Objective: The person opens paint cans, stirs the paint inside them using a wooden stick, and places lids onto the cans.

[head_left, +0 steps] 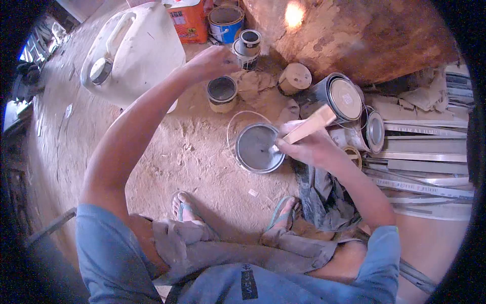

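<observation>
My right hand (pixel 309 144) is closed round a light wooden stick (pixel 311 124), held slantwise at the right rim of an open can of grey paint (pixel 255 148). The stick's lower end is at the paint near that rim. My left hand (pixel 220 61) is raised at the upper middle, beside a small dark-topped can (pixel 249 43) that stands on another can. Its fingers are curled, and what they hold, if anything, is hidden. Below it stands a smaller can with dark contents (pixel 221 89).
A large white jerrycan (pixel 139 50) lies at the upper left, near an orange container (pixel 190 20) and a blue can (pixel 226 23). Lidded cans (pixel 345 99), a black plastic bag (pixel 324 200) and stacked metal strips (pixel 425 157) are at the right.
</observation>
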Demonstrator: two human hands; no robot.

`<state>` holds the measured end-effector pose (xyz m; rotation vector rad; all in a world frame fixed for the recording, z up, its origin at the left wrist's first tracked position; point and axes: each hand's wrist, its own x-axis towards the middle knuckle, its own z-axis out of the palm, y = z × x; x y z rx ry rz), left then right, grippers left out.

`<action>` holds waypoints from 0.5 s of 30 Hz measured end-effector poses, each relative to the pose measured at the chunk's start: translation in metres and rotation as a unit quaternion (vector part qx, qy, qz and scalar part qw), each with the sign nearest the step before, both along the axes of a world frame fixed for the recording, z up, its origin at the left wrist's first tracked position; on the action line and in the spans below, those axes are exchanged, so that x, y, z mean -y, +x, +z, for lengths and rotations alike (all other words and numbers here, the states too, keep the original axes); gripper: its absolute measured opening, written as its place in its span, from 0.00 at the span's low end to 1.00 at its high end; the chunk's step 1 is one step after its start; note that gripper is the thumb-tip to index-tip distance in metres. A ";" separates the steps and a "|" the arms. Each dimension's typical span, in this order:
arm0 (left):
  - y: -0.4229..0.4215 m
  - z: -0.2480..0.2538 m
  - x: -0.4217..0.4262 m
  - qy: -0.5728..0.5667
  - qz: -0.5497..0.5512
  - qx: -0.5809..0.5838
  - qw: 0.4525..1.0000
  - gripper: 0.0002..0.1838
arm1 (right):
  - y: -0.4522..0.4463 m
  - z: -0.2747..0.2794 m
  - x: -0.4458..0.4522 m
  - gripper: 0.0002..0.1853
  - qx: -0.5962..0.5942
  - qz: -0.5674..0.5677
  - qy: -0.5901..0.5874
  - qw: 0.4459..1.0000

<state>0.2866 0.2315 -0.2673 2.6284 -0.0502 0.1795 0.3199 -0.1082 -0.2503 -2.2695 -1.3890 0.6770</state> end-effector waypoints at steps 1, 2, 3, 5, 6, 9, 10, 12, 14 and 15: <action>0.000 0.005 0.001 0.004 0.004 -0.042 0.999 0.20 | -0.002 -0.002 0.000 0.18 -0.017 -0.001 -0.001 1.000; 0.001 0.004 0.001 0.004 0.004 -0.041 0.999 0.20 | -0.004 -0.002 -0.002 0.18 -0.033 -0.002 -0.001 0.999; 0.003 0.002 0.000 -0.008 0.008 -0.044 0.999 0.21 | -0.006 0.005 -0.007 0.13 -0.138 -0.018 -0.044 0.989; 0.004 -0.003 -0.003 -0.019 0.012 -0.048 0.999 0.21 | -0.004 0.001 -0.009 0.13 -0.119 -0.012 0.008 0.993; 0.004 -0.003 -0.002 -0.012 0.013 -0.052 0.998 0.20 | -0.004 -0.003 -0.010 0.14 -0.100 -0.007 0.059 0.993; 0.002 -0.010 0.000 -0.006 0.015 -0.010 1.000 0.16 | 0.001 -0.002 -0.009 0.15 0.000 0.004 0.053 0.999; 0.003 -0.015 -0.001 -0.005 0.014 0.036 0.999 0.14 | 0.001 0.003 -0.011 0.16 0.083 0.009 -0.002 0.997; 0.004 -0.018 -0.006 -0.005 0.014 0.032 0.999 0.12 | 0.000 0.014 -0.007 0.16 0.052 0.004 -0.021 0.998; 0.006 -0.019 -0.009 -0.004 0.012 0.029 1.000 0.11 | 0.001 0.007 -0.004 0.15 -0.034 0.004 -0.041 0.999; 0.008 -0.022 -0.011 -0.019 0.004 0.026 0.999 0.11 | -0.005 0.005 -0.004 0.12 -0.116 -0.030 -0.019 0.993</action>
